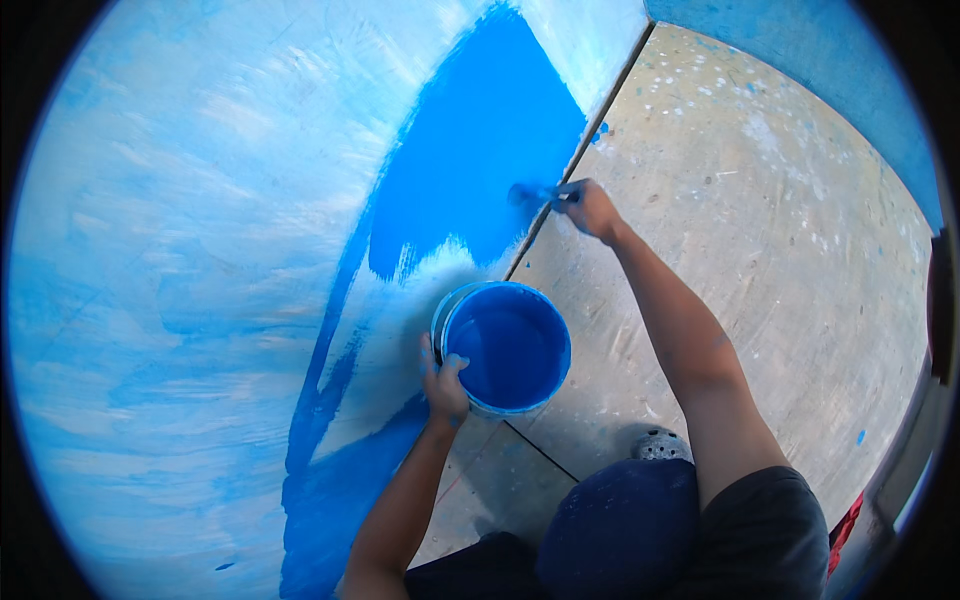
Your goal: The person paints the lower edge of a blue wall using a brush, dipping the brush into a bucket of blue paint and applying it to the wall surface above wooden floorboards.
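Observation:
My left hand (445,381) grips the near-left rim of a bucket of blue paint (510,346), its thumb over the edge and its fingers along the outer wall. Above and to the right, my right hand (589,206) is closed around the handle of a paintbrush (531,193). The blurred brush head is over a bright blue painted area (480,142) on the wall (225,225), close to the wall's lower edge. Blue streaks run down from that area to a larger blue patch at the bottom. The rest of the wall is pale blue and whitish.
A concrete floor (757,225) with white and blue paint spots meets the wall along a dark seam. Another blue wall (817,60) curves across the upper right. A perforated grey shoe (661,444) is beside my knee, and a red item (844,534) lies at the lower right.

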`<state>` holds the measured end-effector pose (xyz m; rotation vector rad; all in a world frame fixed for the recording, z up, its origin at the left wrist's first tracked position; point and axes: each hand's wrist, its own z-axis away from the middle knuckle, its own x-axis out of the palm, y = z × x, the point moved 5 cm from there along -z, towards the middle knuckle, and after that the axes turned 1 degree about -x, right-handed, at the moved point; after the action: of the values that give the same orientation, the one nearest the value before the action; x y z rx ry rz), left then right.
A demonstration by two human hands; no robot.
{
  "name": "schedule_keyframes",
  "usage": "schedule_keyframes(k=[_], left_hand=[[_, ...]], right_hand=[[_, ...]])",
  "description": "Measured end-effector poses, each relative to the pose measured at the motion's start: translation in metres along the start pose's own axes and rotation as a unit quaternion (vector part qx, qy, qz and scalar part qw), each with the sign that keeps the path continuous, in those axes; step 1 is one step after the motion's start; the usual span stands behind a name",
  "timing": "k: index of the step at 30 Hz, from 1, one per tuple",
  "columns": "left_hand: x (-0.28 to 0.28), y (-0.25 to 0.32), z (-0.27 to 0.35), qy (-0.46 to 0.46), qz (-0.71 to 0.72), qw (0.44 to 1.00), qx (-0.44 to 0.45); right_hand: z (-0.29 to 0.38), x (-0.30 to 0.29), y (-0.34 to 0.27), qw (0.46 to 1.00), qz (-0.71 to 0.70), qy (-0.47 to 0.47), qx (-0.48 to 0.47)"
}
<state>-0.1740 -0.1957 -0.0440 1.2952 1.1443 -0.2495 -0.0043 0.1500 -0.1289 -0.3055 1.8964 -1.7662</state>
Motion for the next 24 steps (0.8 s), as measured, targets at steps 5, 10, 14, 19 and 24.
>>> schedule_keyframes(k=[5,10,14,19,24], left_hand=[[0.003,0.002,-0.004,0.005,0.099,0.993,-0.068],[-0.001,0.023,-0.013,0.037,0.244,0.951,-0.187],[-0.005,0.057,-0.030,-0.033,0.199,0.973,-0.110],[0.013,0.073,-0.045,-0.020,0.219,0.971,-0.089],[0.005,0.079,-0.049,-0.031,0.225,0.964,-0.141]], right_hand=[[-0.015,-0.025,0.042,0.955,-0.117,0.251,0.107],[0.005,0.018,0.051,0.984,-0.129,-0.010,0.124],[-0.024,-0.034,0.047,0.990,-0.015,-0.066,0.124],[-0.074,-0.092,0.082,0.957,-0.195,0.182,0.115],[-0.047,-0.038,0.059,0.982,-0.122,-0.007,0.148]])
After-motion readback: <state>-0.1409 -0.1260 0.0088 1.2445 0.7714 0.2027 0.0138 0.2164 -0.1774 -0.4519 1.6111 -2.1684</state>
